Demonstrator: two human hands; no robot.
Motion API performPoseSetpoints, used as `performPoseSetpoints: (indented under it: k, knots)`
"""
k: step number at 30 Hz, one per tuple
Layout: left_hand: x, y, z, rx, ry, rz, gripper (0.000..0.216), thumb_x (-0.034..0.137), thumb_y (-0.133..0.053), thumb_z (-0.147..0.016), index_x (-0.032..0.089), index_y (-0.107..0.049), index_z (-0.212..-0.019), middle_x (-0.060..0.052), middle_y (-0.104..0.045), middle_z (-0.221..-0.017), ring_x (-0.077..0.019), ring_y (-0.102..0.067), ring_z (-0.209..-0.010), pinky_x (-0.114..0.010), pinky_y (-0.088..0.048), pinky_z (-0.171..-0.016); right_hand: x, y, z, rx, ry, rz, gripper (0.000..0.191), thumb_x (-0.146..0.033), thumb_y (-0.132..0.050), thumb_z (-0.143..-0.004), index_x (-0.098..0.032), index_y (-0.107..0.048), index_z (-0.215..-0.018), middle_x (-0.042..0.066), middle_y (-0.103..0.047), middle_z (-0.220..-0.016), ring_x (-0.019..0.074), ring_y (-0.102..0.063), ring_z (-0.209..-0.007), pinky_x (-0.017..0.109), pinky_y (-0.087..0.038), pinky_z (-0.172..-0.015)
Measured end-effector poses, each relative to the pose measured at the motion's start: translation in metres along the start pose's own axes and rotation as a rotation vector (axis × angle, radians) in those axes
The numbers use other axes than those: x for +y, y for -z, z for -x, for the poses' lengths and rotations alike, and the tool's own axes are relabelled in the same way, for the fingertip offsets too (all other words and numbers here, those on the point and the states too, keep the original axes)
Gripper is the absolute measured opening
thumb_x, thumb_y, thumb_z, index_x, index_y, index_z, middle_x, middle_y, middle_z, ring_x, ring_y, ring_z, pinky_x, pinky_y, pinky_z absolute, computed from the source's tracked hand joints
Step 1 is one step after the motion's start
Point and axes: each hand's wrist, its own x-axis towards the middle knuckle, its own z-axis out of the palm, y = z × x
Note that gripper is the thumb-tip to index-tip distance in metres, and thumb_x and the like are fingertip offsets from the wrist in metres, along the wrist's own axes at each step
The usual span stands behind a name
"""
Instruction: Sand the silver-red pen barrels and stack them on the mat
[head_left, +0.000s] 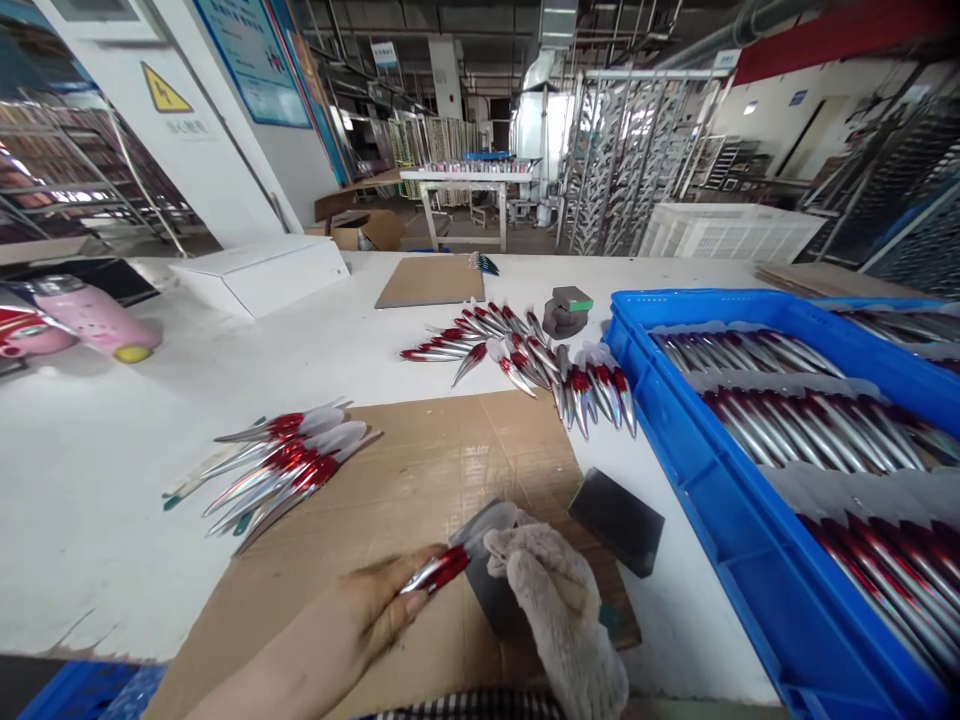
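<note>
My bare left hand (pixel 371 605) grips a red and silver fishing lure (pixel 437 570) by its silver end, fingers wrapped round it. The lure's clear, whitish end points up and right, to my gloved right hand (pixel 555 585), whose closed fingers pinch at that end. Under both lies a dark flat sheet (pixel 491 605), partly hidden by the glove, on a brown cardboard sheet (pixel 420 460). To the left is a small pile of similar lures (pixel 292 465). More lures (pixel 517 350) lie spread beyond the cardboard.
A blue crate (pixel 701 510) with rows of lures stands at the right. A dark rectangular pad (pixel 619 520) lies beside the glove, and a grey-green block (pixel 568 312) sits farther back. At the left are a white box (pixel 259 275) and a pink bottle (pixel 97 315).
</note>
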Motion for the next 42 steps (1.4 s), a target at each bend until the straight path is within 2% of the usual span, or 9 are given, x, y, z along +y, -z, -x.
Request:
performPoseSetpoints:
  k: [5, 9, 15, 19, 21, 28, 33, 37, 42]
  knots:
    - [0.0, 0.001, -0.002, -0.057, 0.072, 0.032, 0.048, 0.041, -0.043, -0.102, 0.027, -0.061, -0.143, 0.0, -0.08, -0.084, -0.0184, -0.072, -0.071, -0.023, -0.058, -0.075, 0.012, -0.015, 0.008, 0.099, -0.165, 0.072, 0.038, -0.046, -0.069, -0.093, -0.022, -0.073, -0.123, 0.011, -0.069, -0.128, 0.03, -0.067, -0.116, 0.043, -0.057, -0.101]
    - [0.002, 0.003, -0.002, -0.048, 0.044, 0.039, 0.046, 0.041, -0.044, -0.102, 0.028, -0.064, -0.14, -0.002, -0.082, -0.103, -0.019, -0.074, -0.077, -0.024, -0.058, -0.078, 0.015, -0.017, 0.003, 0.078, -0.166, 0.089, 0.044, -0.046, -0.07, -0.089, -0.021, -0.073, -0.125, 0.012, -0.067, -0.133, 0.0319, -0.063, -0.124, 0.048, -0.052, -0.109]
    - [0.019, 0.013, -0.003, -0.009, 0.051, 0.0, 0.044, 0.046, -0.048, -0.097, 0.03, -0.073, -0.128, -0.001, -0.084, -0.09, -0.0221, -0.076, -0.079, -0.03, -0.057, -0.095, 0.01, -0.015, -0.003, 0.015, -0.056, 0.169, 0.03, -0.034, -0.066, -0.093, -0.021, -0.076, -0.118, 0.009, -0.074, -0.119, 0.0271, -0.071, -0.11, 0.041, -0.057, -0.103]
    - [0.025, 0.016, -0.004, -0.072, 0.086, -0.046, 0.051, 0.049, -0.042, -0.097, 0.027, -0.07, -0.134, -0.006, -0.081, -0.119, -0.0256, -0.075, -0.107, -0.03, -0.054, -0.099, -0.003, -0.018, -0.009, 0.036, 0.165, 0.295, 0.022, -0.022, -0.057, -0.095, -0.025, -0.077, -0.105, 0.003, -0.076, -0.108, 0.0205, -0.073, -0.099, 0.03, -0.06, -0.092]
    - [0.023, 0.015, -0.004, -0.102, 0.102, -0.081, 0.055, 0.049, -0.038, -0.097, 0.026, -0.067, -0.138, -0.007, -0.078, -0.127, -0.0262, -0.074, -0.111, -0.03, -0.054, -0.1, -0.008, -0.019, -0.012, 0.023, 0.215, 0.378, 0.025, -0.016, -0.053, -0.095, -0.025, -0.076, -0.099, 0.001, -0.077, -0.102, 0.0186, -0.073, -0.095, 0.029, -0.059, -0.091]
    - [0.011, 0.011, -0.004, -0.129, 0.124, -0.106, 0.058, 0.05, -0.035, -0.099, 0.023, -0.064, -0.141, -0.009, -0.077, -0.127, -0.0275, -0.074, -0.111, -0.034, -0.054, -0.102, -0.003, -0.016, -0.011, -0.031, 0.161, 0.28, 0.024, -0.02, -0.058, -0.096, -0.026, -0.075, -0.111, -0.001, -0.075, -0.111, 0.016, -0.07, -0.104, 0.026, -0.054, -0.1]
    - [0.013, 0.011, -0.005, -0.166, 0.142, -0.114, 0.06, 0.05, -0.033, -0.099, 0.021, -0.06, -0.144, -0.01, -0.076, -0.13, -0.0282, -0.073, -0.116, -0.034, -0.054, -0.103, 0.0, -0.016, -0.012, -0.031, 0.257, 0.478, 0.024, -0.017, -0.052, -0.098, -0.025, -0.075, -0.102, 0.0, -0.075, -0.099, 0.0168, -0.071, -0.094, 0.03, -0.055, -0.093]
    - [0.01, 0.009, -0.004, -0.167, 0.147, -0.122, 0.062, 0.053, -0.033, -0.098, 0.021, -0.06, -0.144, -0.009, -0.081, -0.116, -0.0291, -0.074, -0.112, -0.033, -0.056, -0.099, 0.002, -0.016, -0.011, -0.005, 0.268, 0.358, 0.023, -0.018, -0.053, -0.097, -0.027, -0.073, -0.103, -0.001, -0.074, -0.103, 0.0157, -0.07, -0.099, 0.028, -0.054, -0.095]
    - [0.013, 0.01, -0.003, -0.142, 0.149, -0.125, 0.062, 0.053, -0.034, -0.097, 0.02, -0.063, -0.141, -0.011, -0.077, -0.127, -0.0283, -0.075, -0.111, -0.031, -0.056, -0.098, -0.003, -0.015, -0.011, -0.071, 0.222, 0.362, 0.023, -0.022, -0.051, -0.099, -0.026, -0.073, -0.104, 0.0, -0.073, -0.102, 0.0169, -0.07, -0.097, 0.029, -0.055, -0.093]
